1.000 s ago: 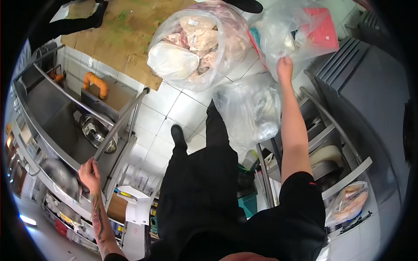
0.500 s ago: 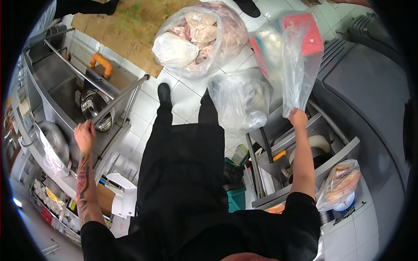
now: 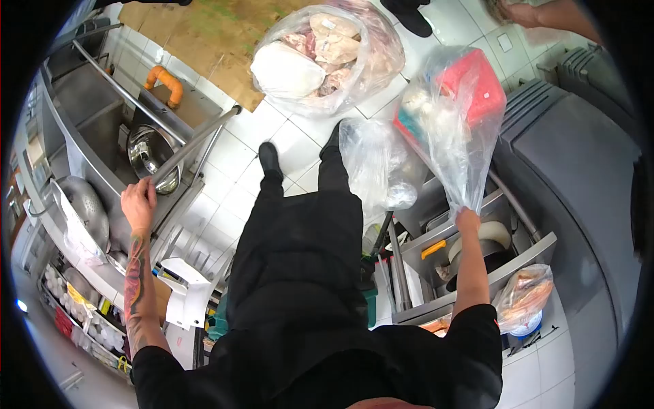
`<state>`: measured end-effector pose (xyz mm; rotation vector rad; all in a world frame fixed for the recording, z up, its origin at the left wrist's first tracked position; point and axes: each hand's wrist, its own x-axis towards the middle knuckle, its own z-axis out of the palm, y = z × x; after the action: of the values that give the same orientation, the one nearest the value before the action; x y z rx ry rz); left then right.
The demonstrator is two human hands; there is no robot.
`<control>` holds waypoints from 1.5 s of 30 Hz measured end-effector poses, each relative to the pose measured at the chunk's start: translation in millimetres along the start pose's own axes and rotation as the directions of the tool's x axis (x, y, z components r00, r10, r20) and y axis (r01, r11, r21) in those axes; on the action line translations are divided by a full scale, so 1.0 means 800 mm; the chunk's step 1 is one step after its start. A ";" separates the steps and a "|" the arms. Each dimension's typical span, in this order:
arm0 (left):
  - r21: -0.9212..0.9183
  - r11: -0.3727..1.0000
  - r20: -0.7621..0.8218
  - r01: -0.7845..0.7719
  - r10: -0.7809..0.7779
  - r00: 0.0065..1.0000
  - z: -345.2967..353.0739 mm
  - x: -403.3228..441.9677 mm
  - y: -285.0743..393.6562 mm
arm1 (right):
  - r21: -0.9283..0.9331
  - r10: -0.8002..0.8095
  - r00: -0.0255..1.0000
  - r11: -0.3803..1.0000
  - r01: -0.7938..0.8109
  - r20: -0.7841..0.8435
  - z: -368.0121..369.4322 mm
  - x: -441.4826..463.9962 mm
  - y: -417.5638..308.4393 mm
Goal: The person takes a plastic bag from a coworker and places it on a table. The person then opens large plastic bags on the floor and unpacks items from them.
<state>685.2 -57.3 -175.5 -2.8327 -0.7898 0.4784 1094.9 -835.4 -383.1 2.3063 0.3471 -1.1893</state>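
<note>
My right hand (image 3: 467, 219) is closed around the gathered neck of a clear plastic bag (image 3: 470, 153). Pinkish-red and teal pieces and pale contents show through the plastic. My left hand (image 3: 139, 198) has its fingers curled at the near end of the metal rail (image 3: 197, 146) along the sink unit. Beside the held bag, another clear bag (image 3: 378, 157) sits on the floor, its contents hard to make out. Farther off stands a large open clear bag (image 3: 371, 75) of raw meat pieces (image 3: 334, 48), with a white bag (image 3: 286, 71) on its left side.
A steel bowl (image 3: 151, 158) lies under the left rail, near an orange pipe (image 3: 163, 85). At right are a steel unit holding pans and a yellow-handled tool (image 3: 433, 249), and a large grey bin (image 3: 558, 163). Cardboard (image 3: 204, 41) covers some floor. Another person's hand (image 3: 521, 13) shows at top right.
The held bag and my right hand sit lower in view, and the bag's contents have spread toward its neck. My left hand appears slightly higher. The whole view has shifted a little.
</note>
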 end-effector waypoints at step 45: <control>-0.441 0.894 0.007 -0.078 0.090 0.996 0.005 0.004 -0.041 | -0.318 -0.778 0.620 0.617 0.720 -0.102 -0.145 0.130 -0.832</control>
<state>670.9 -27.7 -172.1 -3.2963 -0.8803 0.3899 938.0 -217.5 -629.9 2.0941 1.6086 -1.1160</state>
